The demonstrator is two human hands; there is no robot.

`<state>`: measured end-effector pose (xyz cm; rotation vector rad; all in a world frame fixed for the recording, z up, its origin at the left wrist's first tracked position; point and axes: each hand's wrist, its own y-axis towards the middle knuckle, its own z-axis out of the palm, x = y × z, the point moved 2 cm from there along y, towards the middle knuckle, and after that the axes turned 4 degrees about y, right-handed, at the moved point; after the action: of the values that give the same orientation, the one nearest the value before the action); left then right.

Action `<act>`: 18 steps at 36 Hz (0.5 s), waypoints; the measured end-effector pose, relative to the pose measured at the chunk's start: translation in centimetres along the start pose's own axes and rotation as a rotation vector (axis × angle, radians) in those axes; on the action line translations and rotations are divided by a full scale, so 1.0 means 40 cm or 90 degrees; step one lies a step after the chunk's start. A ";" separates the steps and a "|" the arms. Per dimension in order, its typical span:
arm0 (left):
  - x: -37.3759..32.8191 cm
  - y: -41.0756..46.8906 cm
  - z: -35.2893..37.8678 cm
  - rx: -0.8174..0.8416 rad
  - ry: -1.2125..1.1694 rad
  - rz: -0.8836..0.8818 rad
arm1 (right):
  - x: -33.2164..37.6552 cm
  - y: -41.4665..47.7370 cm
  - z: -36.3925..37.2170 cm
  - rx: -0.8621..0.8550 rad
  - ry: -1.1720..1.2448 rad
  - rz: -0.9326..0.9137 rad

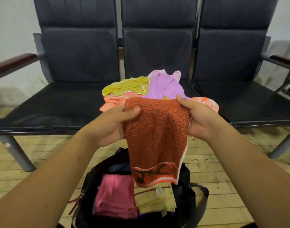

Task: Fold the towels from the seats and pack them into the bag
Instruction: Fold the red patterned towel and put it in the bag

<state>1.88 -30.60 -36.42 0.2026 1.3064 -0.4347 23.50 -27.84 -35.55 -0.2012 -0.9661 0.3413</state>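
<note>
An orange-red patterned towel [155, 137] hangs in front of me, folded lengthwise. My left hand [113, 124] grips its top left corner and my right hand [198, 117] grips its top right corner. Its lower end dangles over the open black bag [185, 191] on the floor below. Inside the bag lie a folded pink towel [116, 196] and a folded pale yellow towel [154, 199]. Behind the hands, on the middle seat [178, 89], sits a loose pile: a yellow towel [126, 87], a purple towel [164, 86] and a peach towel [111, 100].
A row of three dark padded seats [58, 104] with wooden armrests [14, 63] stands against a white wall. Metal legs [17, 152] reach down to a light wooden plank floor [223, 186]. The left and right seats hold nothing.
</note>
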 end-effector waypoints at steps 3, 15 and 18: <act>0.008 0.003 -0.002 -0.031 0.007 0.007 | 0.002 0.007 -0.012 0.006 -0.003 0.007; -0.026 -0.006 0.009 -0.032 -0.114 0.080 | -0.011 0.008 -0.036 0.125 -0.130 -0.001; -0.023 -0.010 0.002 -0.012 -0.023 0.050 | 0.008 0.012 -0.032 0.093 -0.047 -0.046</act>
<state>1.59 -30.83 -35.46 0.2281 1.2628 -0.3580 24.64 -27.29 -36.16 -0.0217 -1.0143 0.3536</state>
